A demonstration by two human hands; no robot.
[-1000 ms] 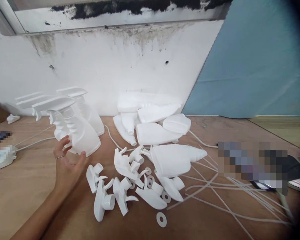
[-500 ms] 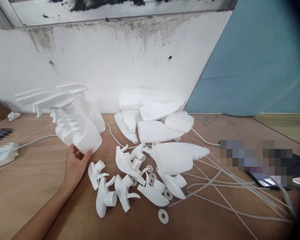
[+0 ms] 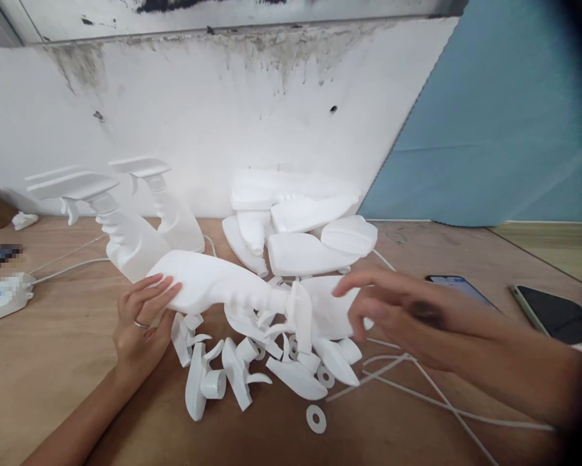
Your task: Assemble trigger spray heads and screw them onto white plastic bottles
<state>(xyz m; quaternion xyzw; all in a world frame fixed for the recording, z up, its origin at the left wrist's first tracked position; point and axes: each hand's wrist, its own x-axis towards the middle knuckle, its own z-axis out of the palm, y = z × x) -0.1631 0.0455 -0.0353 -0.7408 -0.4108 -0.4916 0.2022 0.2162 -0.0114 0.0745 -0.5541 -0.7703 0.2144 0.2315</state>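
My left hand (image 3: 145, 317) is closed round the base of a white spray bottle (image 3: 198, 278). The bottle lies tilted on its side, neck to the right, with its trigger head (image 3: 301, 317) on the neck. Just right of that head is my right hand (image 3: 385, 304), slightly blurred, fingers bent and apart with nothing visible in them. Below the bottle, several loose trigger sprayers (image 3: 206, 385) lie on the wooden table (image 3: 140, 430). Flat white washers (image 3: 316, 419) are scattered among them.
Spray bottles with heads fitted (image 3: 135, 239) stand at the left. Headless white bottles (image 3: 295, 254) are piled against the wall. Thin white tubes (image 3: 446, 401) and phones (image 3: 557, 314) lie on the right. A white power strip (image 3: 6, 298) is at the far left.
My left hand has tipped the spray bottle from upright onto its side, its head swinging to the right. My right hand has come in from the right, close to that head.
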